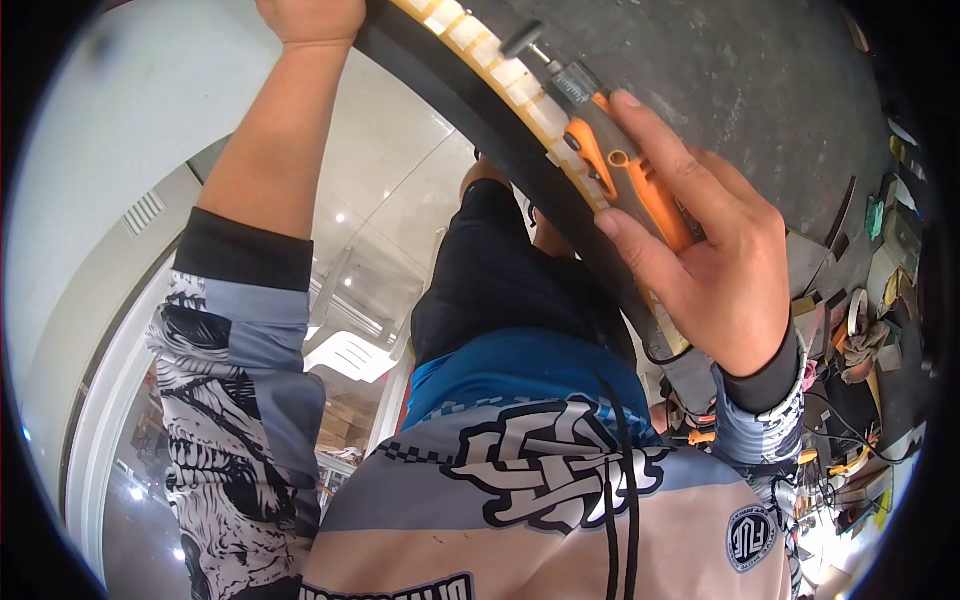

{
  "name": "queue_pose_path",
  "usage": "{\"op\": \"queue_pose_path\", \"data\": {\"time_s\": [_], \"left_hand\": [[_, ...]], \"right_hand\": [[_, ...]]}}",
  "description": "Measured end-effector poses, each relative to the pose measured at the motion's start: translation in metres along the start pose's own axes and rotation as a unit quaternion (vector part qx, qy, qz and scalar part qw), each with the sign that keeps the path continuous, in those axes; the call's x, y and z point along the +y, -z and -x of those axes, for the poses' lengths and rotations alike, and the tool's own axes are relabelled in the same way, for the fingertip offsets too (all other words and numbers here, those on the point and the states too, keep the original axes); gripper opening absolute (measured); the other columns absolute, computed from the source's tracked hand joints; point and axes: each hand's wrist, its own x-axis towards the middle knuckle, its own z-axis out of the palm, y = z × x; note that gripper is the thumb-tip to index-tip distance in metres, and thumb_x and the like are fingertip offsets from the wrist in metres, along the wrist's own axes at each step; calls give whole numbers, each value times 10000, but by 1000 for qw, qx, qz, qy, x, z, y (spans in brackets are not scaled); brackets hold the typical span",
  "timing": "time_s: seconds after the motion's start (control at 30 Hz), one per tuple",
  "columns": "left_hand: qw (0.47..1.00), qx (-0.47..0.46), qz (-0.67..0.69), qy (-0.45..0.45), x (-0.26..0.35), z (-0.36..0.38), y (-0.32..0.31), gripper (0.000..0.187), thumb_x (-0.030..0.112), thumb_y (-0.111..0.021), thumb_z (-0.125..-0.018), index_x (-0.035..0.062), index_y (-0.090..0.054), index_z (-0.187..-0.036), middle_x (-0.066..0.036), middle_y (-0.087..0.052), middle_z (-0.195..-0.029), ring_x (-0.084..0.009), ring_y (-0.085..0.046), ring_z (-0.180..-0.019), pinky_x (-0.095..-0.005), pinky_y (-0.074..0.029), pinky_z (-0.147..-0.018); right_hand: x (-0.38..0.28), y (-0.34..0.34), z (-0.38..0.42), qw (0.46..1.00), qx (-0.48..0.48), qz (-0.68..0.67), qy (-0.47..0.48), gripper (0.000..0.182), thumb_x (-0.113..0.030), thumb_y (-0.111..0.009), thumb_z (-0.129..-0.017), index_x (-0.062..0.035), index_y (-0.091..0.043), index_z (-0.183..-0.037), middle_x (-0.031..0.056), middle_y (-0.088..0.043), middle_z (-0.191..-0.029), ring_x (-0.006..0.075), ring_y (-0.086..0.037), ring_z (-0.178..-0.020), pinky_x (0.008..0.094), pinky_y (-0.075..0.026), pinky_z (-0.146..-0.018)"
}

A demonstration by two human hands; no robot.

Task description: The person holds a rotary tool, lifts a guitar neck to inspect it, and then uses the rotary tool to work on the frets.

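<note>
Tool (600,130), orange and grey, is sitting at the curved edge of the dark work surface (770,75), and I'm holding it in a loose grip with my right hand (700,235). My thumb is pressing on its near side while 1 extended finger is reaching along its far side, so my hand is spanning the body rather than closing fully. At its far end, a dark cylindrical tip (522,38) is sticking out over the pale segmented strip (515,80) that is following the edge. My left hand (315,15) is running out of the view at the top, beside the dark rim (500,140); I can't tell how its fingers are gripping. Assorted clutter (860,340) is lying at the right, and 2 black cords (620,450) are hanging over the printed shirt (560,465).
</note>
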Motion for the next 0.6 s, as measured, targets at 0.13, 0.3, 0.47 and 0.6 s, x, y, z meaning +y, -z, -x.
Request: {"op": "queue_pose_path", "data": {"time_s": [0.13,0.3,0.47,0.6], "left_hand": [[1000,4,-5,-6,-1,0,-1,459,281,-380,-1083,-41,-377,-1412,-207,-446,-1350,-365,-360,-1360,-469,-203,-1199],[1000,0,-15,-5,1,1,-2,471,293,-373,-1083,-39,-369,-1417,-216,-436,-1373,-375,-350,-1373,-471,-203,-1199],[1000,-5,-11,13,4,1,1,478,298,-367,-1083,-40,-363,-1421,-220,-427,-1392,-381,-338,-1388,-474,-201,-1200],[1000,7,-19,-4,0,3,-4,475,294,-371,-1082,-38,-366,-1422,-218,-429,-1389,-377,-345,-1379,-475,-200,-1200]], "right_hand": [[0,1,0,1000,-2,1,-1,680,-93,-820,-783,-125,-605,-1427,171,-735,-1036,279,-705,-874,351,-558,-825],[2,2,2,1000,-7,2,-3,684,-90,-821,-779,-109,-602,-1426,178,-731,-1055,287,-704,-873,350,-554,-838],[7,6,0,997,26,-60,40,688,-151,-822,-810,-42,-571,-1441,180,-717,-1195,235,-700,-983,319,-521,-929],[15,11,7,993,71,-98,-16,686,-224,-799,-870,-16,-532,-1467,157,-705,-1242,165,-653,-1073,297,-486,-975]]}}
